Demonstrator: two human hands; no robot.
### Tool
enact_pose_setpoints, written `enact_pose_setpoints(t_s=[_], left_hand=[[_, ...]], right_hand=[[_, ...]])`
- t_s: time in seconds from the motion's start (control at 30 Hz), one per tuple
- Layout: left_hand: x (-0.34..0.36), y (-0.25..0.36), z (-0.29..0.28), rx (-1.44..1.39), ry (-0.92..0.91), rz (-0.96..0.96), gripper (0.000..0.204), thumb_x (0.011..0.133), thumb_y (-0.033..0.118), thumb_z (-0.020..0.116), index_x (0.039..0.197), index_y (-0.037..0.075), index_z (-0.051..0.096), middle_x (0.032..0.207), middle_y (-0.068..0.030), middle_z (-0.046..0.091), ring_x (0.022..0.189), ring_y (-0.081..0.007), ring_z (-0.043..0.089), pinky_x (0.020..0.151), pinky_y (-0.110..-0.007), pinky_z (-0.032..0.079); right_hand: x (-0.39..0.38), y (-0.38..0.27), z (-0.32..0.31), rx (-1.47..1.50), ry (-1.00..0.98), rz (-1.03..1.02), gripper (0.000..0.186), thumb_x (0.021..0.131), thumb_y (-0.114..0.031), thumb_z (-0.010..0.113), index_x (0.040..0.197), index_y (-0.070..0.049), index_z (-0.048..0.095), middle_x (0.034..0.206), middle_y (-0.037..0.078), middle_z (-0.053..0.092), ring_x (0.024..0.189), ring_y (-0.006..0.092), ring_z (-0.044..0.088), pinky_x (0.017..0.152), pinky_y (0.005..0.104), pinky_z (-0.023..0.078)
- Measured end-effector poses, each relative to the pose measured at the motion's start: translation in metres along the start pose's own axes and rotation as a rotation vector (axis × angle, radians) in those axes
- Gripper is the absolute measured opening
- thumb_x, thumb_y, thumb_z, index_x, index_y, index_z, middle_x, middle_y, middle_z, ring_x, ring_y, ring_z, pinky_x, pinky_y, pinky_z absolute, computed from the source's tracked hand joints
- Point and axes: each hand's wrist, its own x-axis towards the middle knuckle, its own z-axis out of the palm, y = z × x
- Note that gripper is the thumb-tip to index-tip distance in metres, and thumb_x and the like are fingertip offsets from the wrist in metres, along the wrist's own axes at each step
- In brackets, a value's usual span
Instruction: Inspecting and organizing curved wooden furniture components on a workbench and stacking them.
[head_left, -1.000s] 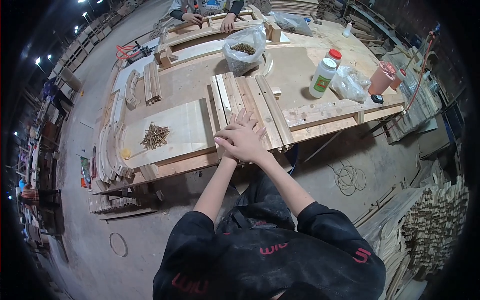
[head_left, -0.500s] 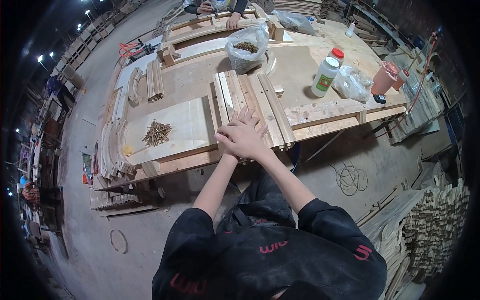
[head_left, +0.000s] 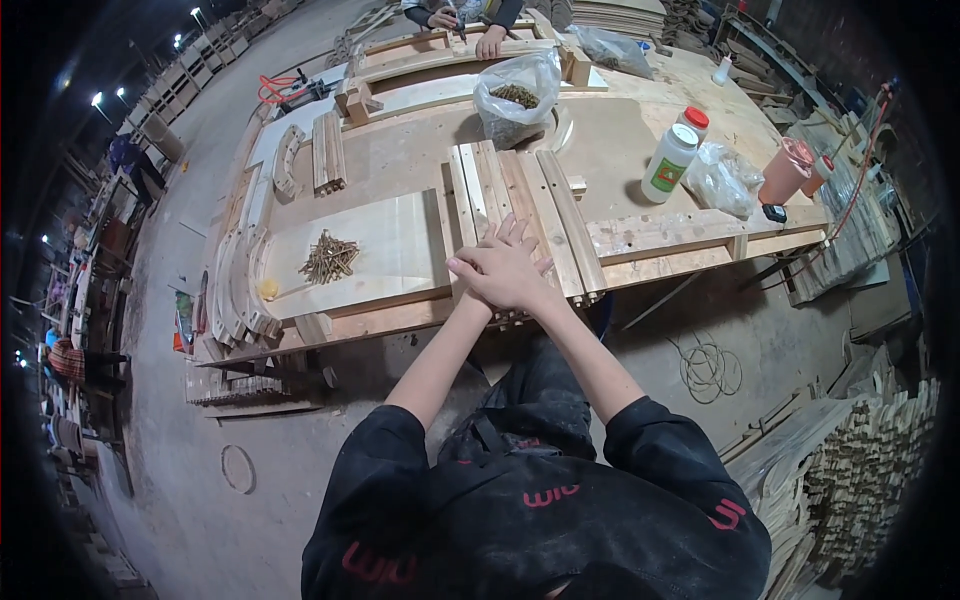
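Note:
My right hand (head_left: 508, 277) lies across the back of my left hand (head_left: 517, 232), covering much of it. Both are palm down on a row of narrow wooden slats (head_left: 522, 190), set side by side at the table's near edge. Spread fingers point away from me; which fingertips belong to which hand is partly hidden. Neither hand holds anything that I can see. Some slats show drilled holes, and small pegs stick out at their near ends. Left of them, a pile of brass-coloured screws (head_left: 330, 258) rests on a pale wooden panel (head_left: 395, 240).
A clear bag of small fasteners (head_left: 515, 105) stands beyond the slats. White bottle (head_left: 670, 165), crumpled plastic bag (head_left: 720, 182) and pink container (head_left: 787, 172) are at right. Curved wooden pieces (head_left: 232, 290) stand at left. Across the table, another person's hand (head_left: 490, 42) rests on a wooden frame (head_left: 450, 66).
The whole view has shifted, so the table appears farther right and slightly lower. My hands stay stacked on the slats. The other person's tool hand has moved slightly.

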Motion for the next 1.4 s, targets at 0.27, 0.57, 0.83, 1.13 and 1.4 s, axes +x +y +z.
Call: enact_pose_setpoints(t_s=[0.27, 0.57, 0.83, 1.13, 1.4], left_hand=[[0.002, -0.004, 0.014, 0.051, -0.005, -0.010, 0.056, 0.089, 0.057, 0.042, 0.119, 0.012, 0.056, 0.146, -0.0147, 0.031, 0.138, -0.0326, 0.020, 0.110, -0.056, 0.013], [-0.006, 0.009, 0.002, -0.071, 0.110, -0.051, 0.046, 0.088, 0.051, 0.050, 0.111, 0.012, 0.058, 0.139, -0.0101, 0.039, 0.137, -0.0293, 0.023, 0.113, -0.047, 0.015], [-0.007, 0.013, -0.002, -0.021, 0.151, -0.073, 0.047, 0.088, 0.052, 0.049, 0.109, 0.011, 0.059, 0.138, -0.0096, 0.041, 0.137, -0.0280, 0.025, 0.113, -0.044, 0.017], [-0.004, 0.015, -0.014, -0.031, 0.029, -0.087, 0.050, 0.087, 0.055, 0.049, 0.110, 0.011, 0.059, 0.138, -0.0098, 0.040, 0.137, -0.0292, 0.025, 0.112, -0.047, 0.017], [-0.001, 0.010, 0.004, 0.047, 0.027, -0.023, 0.054, 0.088, 0.058, 0.043, 0.118, 0.015, 0.055, 0.141, -0.0106, 0.035, 0.138, -0.0317, 0.019, 0.111, -0.049, 0.016]], right_hand=[[0.001, 0.002, -0.014, 0.120, -0.102, 0.028, 0.043, 0.090, -0.046, 0.045, 0.112, -0.014, 0.064, 0.114, 0.019, 0.060, 0.113, 0.0382, 0.051, 0.099, 0.0496, 0.036], [-0.020, -0.019, -0.028, 0.184, 0.060, -0.088, 0.034, 0.090, -0.036, 0.050, 0.100, -0.009, 0.067, 0.103, 0.017, 0.061, 0.104, 0.0339, 0.053, 0.096, 0.0461, 0.035], [-0.022, -0.018, -0.024, 0.272, 0.101, -0.092, 0.033, 0.089, -0.036, 0.052, 0.100, -0.009, 0.068, 0.102, 0.016, 0.062, 0.106, 0.0343, 0.053, 0.096, 0.0447, 0.036], [-0.020, -0.013, -0.023, 0.278, 0.066, -0.081, 0.031, 0.089, -0.033, 0.054, 0.100, -0.008, 0.068, 0.105, 0.015, 0.062, 0.108, 0.0327, 0.053, 0.095, 0.0442, 0.037], [-0.019, -0.003, -0.020, 0.261, 0.048, -0.056, 0.032, 0.089, -0.036, 0.053, 0.104, -0.012, 0.068, 0.108, 0.015, 0.062, 0.109, 0.0357, 0.052, 0.097, 0.0457, 0.036]])
